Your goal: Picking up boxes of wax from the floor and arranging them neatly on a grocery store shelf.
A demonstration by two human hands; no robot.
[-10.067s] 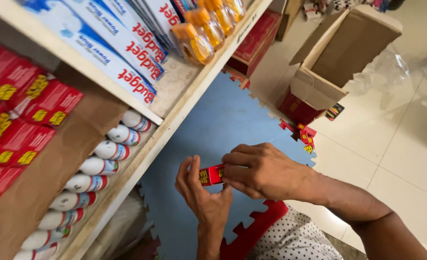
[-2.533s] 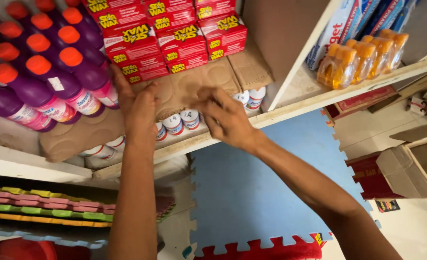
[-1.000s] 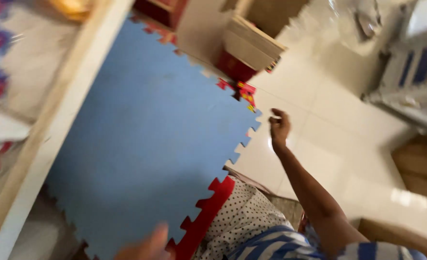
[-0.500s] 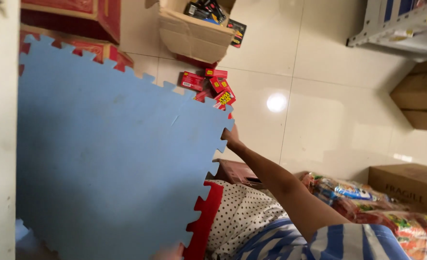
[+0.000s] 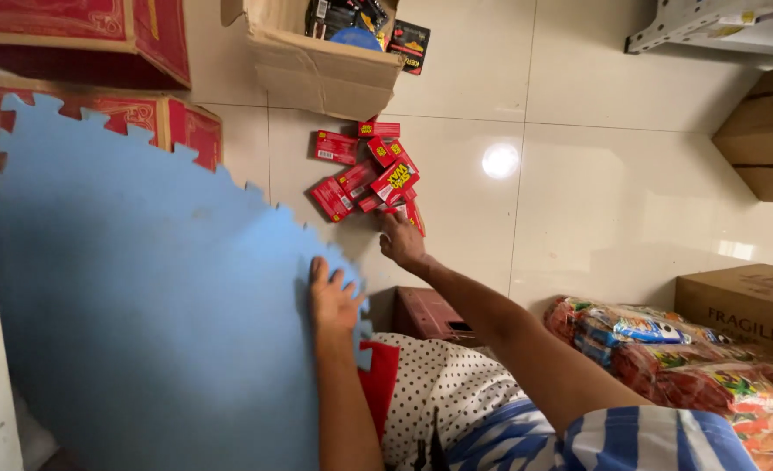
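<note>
So closest to me is my lap, a polka dot cloth [image 5: 443, 392] over my legs and my striped sleeve [image 5: 630, 436] down at the bottom. My left hand [image 5: 332, 296] is lying flat on the edge of the blue foam mat [image 5: 142, 305], fingers spread apart, not gripping anything, just pressing on the jigsaw edge. There's a red mat piece [image 5: 377, 384] poking out right under that wrist. My right arm is stretched out past a dark red box [image 5: 425, 314] that sits just beside my knee, and my right hand [image 5: 401, 240] is at the near edge of the pile of little red boxes [image 5: 369, 174] on the white tiled floor [image 5: 613, 192]. The fingers are curled down on the nearest boxes, but I honestly can't tell if they've got hold of one or are just touching. Off to my right there are bags of snacks [image 5: 665, 340] and a brown carton [image 5: 744, 301]. Beyond the pile is an open cardboard box [image 5: 325, 70] with dark packets inside, and over on the left behind the mat are big red cartons [image 5: 81, 35].
</note>
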